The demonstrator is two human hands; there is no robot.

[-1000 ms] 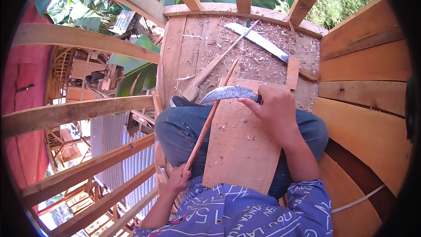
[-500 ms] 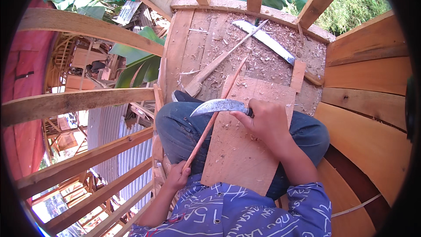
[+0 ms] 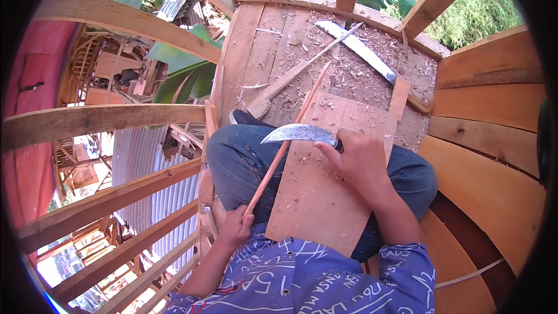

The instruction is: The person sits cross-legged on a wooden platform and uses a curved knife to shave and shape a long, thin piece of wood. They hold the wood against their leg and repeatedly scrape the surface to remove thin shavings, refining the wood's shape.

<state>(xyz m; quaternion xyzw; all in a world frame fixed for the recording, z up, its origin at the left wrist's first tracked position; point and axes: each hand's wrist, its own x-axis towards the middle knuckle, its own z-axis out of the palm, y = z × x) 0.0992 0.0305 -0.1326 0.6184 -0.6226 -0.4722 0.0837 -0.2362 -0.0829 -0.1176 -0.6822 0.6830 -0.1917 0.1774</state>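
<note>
My left hand grips the near end of a long thin reddish wooden stick that runs up and away across my lap. My right hand holds the handle of a curved knife, whose blade lies across the stick about midway along it. A flat wooden board rests on my thighs under the knife and stick. I sit in blue jeans and a blue printed shirt.
Wood shavings cover the plank floor ahead. A long machete and a wooden wedge-shaped stake lie there. Curved timber ribs frame an open drop on the left; plank walls rise on the right.
The knife has slid down the stick toward me, from near the board's far edge to about the middle of the stick. My left hand keeps its grip on the stick's end.
</note>
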